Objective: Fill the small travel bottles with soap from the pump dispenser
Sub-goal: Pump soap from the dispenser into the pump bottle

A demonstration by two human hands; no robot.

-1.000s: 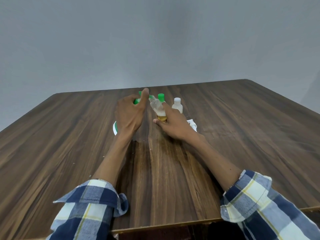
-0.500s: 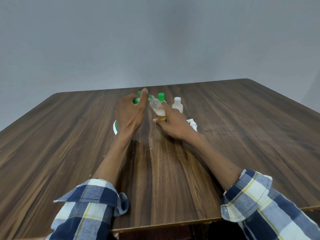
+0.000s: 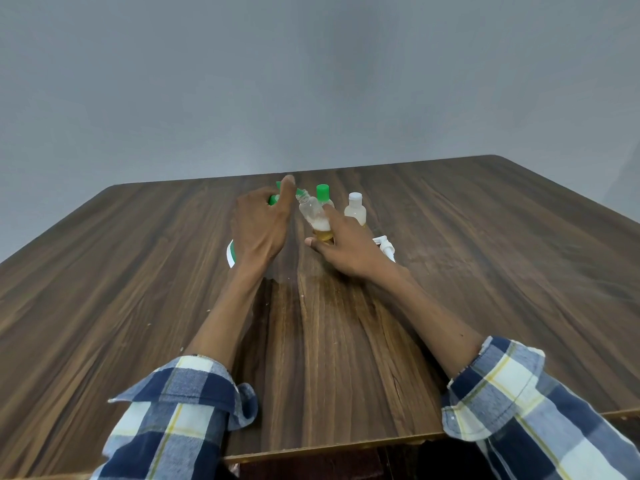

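left hand point(image 3: 258, 226) on pump dispenser point(image 3: 231, 252), thumb up top | right hand point(image 3: 346, 245) pinches tilted open bottle point(image 3: 313, 216) between hands, low on body | judged light, thin-walled, soap-slick; grip mid-body | capped bottles point(image 3: 355, 211) just beyond right hand

Green pump dispenser point(image 3: 273, 199), tilted open clear bottle point(image 3: 313, 214) part-filled amber, two capped bottles point(image 3: 355, 211) upright behind

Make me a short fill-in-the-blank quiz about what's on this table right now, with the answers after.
1. The right hand holds an uncapped clear bottle tilted toward the ____ pump dispenser.
2. The left hand rests on the ____.
3. The bottle farthest right has a ____ cap.
4. Everything sits on a ____ table.

Answers: green; dispenser; white; wooden
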